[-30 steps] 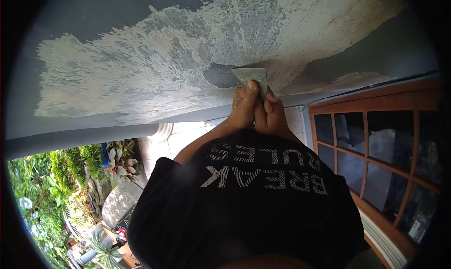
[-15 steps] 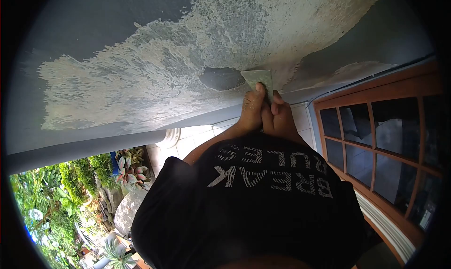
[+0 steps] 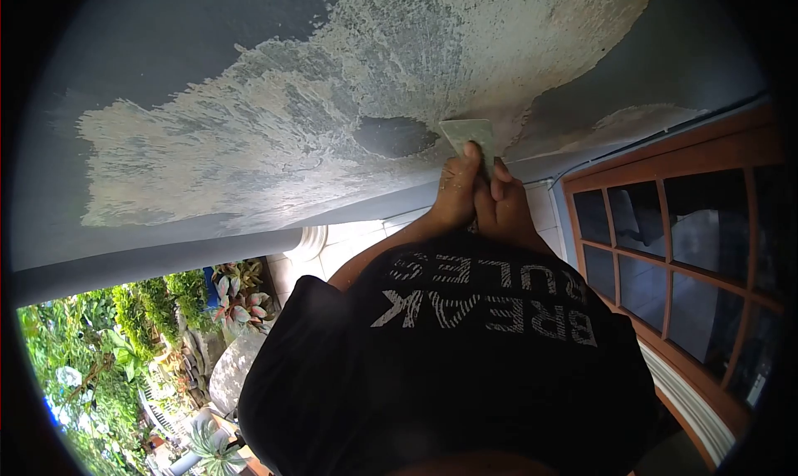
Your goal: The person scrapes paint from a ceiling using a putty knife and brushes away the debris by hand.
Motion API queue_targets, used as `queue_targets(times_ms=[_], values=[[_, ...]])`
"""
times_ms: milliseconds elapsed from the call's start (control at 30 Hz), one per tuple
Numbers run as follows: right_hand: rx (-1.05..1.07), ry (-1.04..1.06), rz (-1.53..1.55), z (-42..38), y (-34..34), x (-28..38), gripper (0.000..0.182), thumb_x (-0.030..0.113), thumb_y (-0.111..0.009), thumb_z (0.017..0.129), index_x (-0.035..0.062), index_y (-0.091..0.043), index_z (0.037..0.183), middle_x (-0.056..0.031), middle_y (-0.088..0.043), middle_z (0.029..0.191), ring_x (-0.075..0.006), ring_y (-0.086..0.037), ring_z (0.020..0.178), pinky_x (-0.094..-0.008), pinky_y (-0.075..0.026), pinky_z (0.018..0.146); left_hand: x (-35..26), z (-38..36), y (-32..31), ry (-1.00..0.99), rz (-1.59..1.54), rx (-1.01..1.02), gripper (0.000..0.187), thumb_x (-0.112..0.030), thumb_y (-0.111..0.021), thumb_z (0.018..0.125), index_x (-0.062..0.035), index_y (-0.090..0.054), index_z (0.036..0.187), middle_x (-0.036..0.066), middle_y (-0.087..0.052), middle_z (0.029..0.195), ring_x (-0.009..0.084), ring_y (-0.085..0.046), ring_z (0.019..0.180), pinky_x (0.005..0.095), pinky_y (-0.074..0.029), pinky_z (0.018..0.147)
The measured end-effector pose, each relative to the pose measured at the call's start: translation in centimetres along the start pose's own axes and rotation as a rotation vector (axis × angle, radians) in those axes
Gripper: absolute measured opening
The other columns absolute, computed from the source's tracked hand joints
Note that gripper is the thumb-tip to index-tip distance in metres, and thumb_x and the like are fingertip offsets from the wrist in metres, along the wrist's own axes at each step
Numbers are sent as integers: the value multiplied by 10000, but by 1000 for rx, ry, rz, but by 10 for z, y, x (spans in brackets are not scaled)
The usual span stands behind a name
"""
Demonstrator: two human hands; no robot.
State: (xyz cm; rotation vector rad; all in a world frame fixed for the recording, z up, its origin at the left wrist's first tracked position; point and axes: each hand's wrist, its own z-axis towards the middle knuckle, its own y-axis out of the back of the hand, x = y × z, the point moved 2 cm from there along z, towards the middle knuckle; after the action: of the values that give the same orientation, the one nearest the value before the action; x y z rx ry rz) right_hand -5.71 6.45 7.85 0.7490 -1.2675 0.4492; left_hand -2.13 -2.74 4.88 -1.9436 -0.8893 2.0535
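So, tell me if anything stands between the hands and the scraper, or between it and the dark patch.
Nothing visible: left hand and right hand are on the scraper, its corner beside the patch.

Outdoor living space, apparently a home's porch or terrace. Contents: one painted surface, grey, patchily bare; pale floor tiles; brown-framed, multi-paned glazing; white rounded moulding on a grey pillar. Alongside, in daylight: garden greenery, pink-and-green leafy plant, large pale stone.
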Motion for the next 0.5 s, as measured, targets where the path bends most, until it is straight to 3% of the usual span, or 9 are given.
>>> queue_targets(times_ms=[33, 133, 167, 267, 367, 400, 500], values=[[-18, 10, 14, 1, 3, 1, 142, 105, -523, 828, 3, -476, 915, -127, -454, 687, -286, -505, 639, -372, -417, 630, 1, -1, -3, 48, -40, -49, 584, -496, -268, 954, -11, -559, 809, 72, -509, 627, 223, -552, 671, 343, -469, 744], [104, 32, -40, 11, -7, 2, 133, 104, -528, 823, 6, -463, 887, -133, -454, 691, -300, -510, 645, -379, -417, 631, -13, -11, -7, -138, -237, -183, 603, -514, -266, 947, -14, -565, 794, 72, -502, 631, 240, -551, 688, 363, -466, 755], [108, 129, -66, 14, -12, -2, 125, 100, -529, 817, 6, -471, 877, -134, -455, 693, -302, -514, 642, -380, -417, 630, -12, -9, 1, -208, -246, -109, 606, -522, -274, 943, -14, -567, 790, 74, -497, 634, 258, -568, 732, 381, -464, 764], [62, 114, -21, 9, -7, -3, 122, 101, -528, 815, 1, -474, 861, -129, -450, 693, -304, -510, 642, -380, -417, 630, -9, -8, 0, -156, -161, -40, 604, -532, -280, 937, -14, -564, 807, 74, -500, 634, 258, -583, 760, 377, -469, 767], [-56, -4, 13, -1, 0, -6, 139, 56, -505, 804, 10, -388, 746, -127, -390, 604, -279, -427, 558, -361, -386, 566, -11, -10, -13, 25, -114, -77, 568, -541, -284, 932, -49, -534, 798, 58, -463, 649, 249, -563, 770, 376, -454, 779], [-25, 60, -24, 1, -2, -3, 136, 59, -504, 807, 9, -390, 751, -121, -395, 606, -266, -429, 556, -354, -384, 563, -11, -11, -15, 58, -131, -104, 548, -542, -284, 931, -66, -519, 794, 51, -443, 658, 248, -549, 769, 377, -446, 783], [30, 206, -78, 13, -12, 8, 133, 66, -503, 813, 9, -395, 761, -106, -404, 609, -224, -430, 551, -334, -378, 554, -13, -9, 1, -163, -219, -90, 593, -545, -276, 932, -36, -543, 783, 64, -479, 633, 249, -570, 746, 368, -464, 766]])
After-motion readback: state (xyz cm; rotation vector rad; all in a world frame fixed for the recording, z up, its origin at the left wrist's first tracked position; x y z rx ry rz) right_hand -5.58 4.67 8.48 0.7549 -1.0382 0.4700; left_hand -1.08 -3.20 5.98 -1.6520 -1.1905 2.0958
